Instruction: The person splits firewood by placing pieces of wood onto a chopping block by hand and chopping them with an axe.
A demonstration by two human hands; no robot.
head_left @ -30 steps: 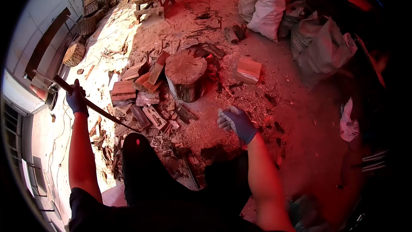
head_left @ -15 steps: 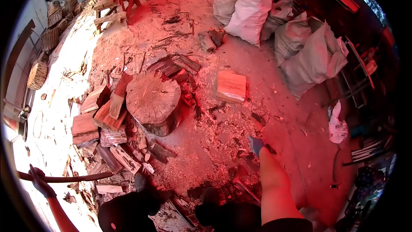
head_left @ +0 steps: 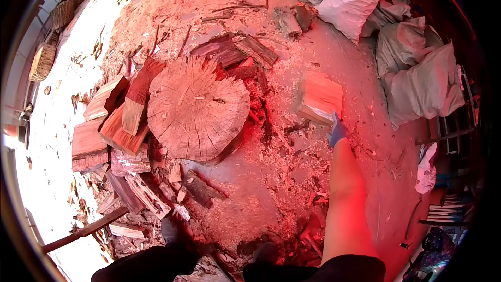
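Observation:
My right hand (head_left: 338,130), in a blue-grey glove, reaches to the near right corner of a split wood block (head_left: 321,96) on the floor. Its fingers are apart at the block's lower edge; whether they press on it is hard to see. My left hand is outside the view. A long, dark wooden handle (head_left: 86,230) slants in from the lower left, its tip over the firewood; its other end is out of sight. Left of the block stands a broad chopping stump (head_left: 198,107) with a cracked top.
Split firewood (head_left: 88,143) is heaped left of the stump, with more pieces (head_left: 255,49) behind it. Stuffed sacks (head_left: 422,83) stand at the right. A white bag (head_left: 426,169) hangs near a rack. My shoes (head_left: 175,230) are among wood chips at the bottom.
My right arm has stretched forward, bringing the hand to the block. My left hand has gone out of view, with the handle now tilted. The camera has tipped down and moved closer to the stump.

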